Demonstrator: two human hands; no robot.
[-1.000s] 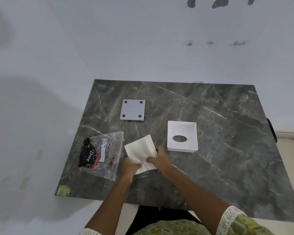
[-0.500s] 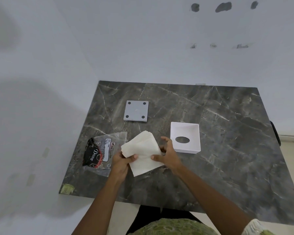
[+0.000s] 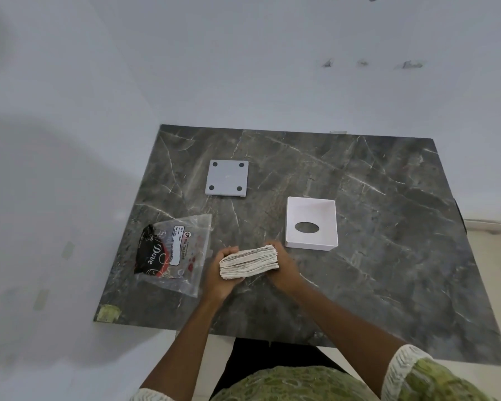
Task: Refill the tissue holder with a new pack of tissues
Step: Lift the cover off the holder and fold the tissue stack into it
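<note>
A white stack of tissues (image 3: 249,261) stands on its edge, layers facing me, just above the dark marble table (image 3: 388,256). My left hand (image 3: 223,276) grips its left end and my right hand (image 3: 281,266) its right end. The white square tissue holder (image 3: 312,223) lies upside down just beyond my right hand, its open side up and its oval slot at the bottom. The holder's grey base plate (image 3: 227,181), with round pads at its corners, lies at the back left. The opened clear plastic tissue wrapper (image 3: 174,253) lies flat left of my hands.
White walls close off the table on the left and at the back. A patch of greenish tape (image 3: 108,313) marks the table's near left corner. The near edge runs just in front of my body.
The stack has been turned from lying flat and tilted to standing on edge between both hands, and it now sits squared up closer to the holder.
</note>
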